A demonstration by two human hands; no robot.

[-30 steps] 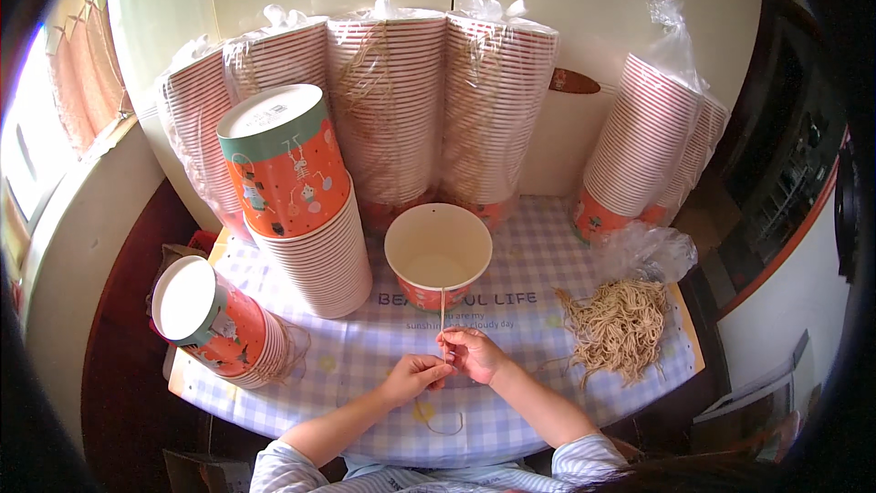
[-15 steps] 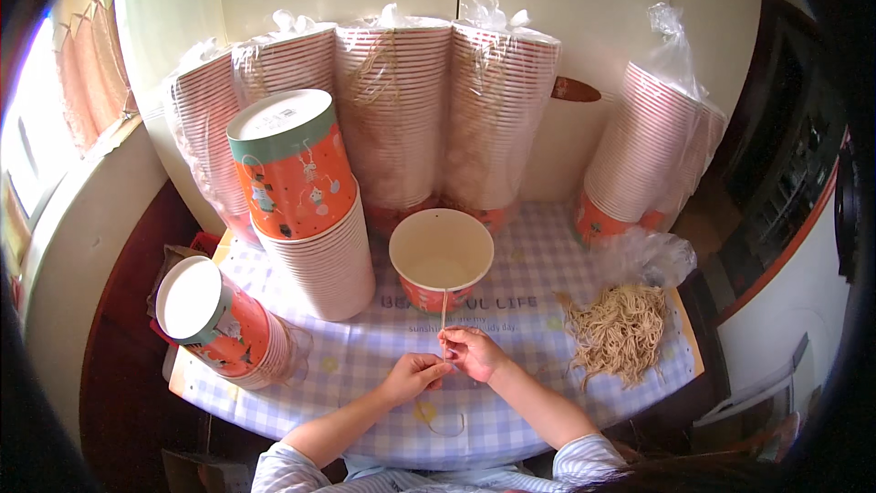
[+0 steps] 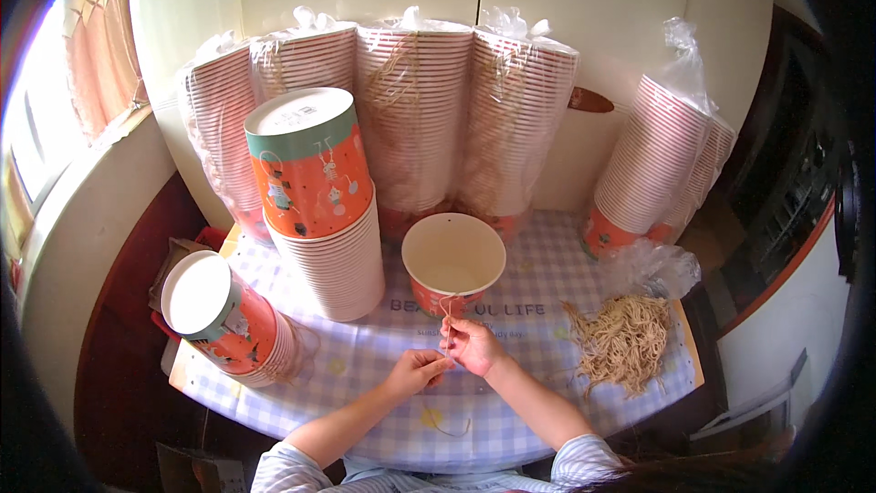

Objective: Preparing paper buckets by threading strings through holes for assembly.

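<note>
Just in front of a round orange paper bucket, which stands upright with its pale inside showing, both my hands are at a thin beige string. My right hand pinches it near the bucket, where it forms a small loop against the rim. Whether the string passes through the bucket wall is too small to tell. Below and to the left, my left hand pinches the string's lower part between thumb and finger. A thin end trails over the checked cloth near me.
A pile of loose beige strings lies at right, beside a crumpled clear bag. Nested upside-down buckets stand in a tall stack and a shorter tilted stack at left. Bagged bucket stacks line the back; another stands right.
The view has shifted slightly, so everything sits a little further right. The string's upper part, straight before, now bends into a small loop above my right hand, whose fingers have moved up slightly.
</note>
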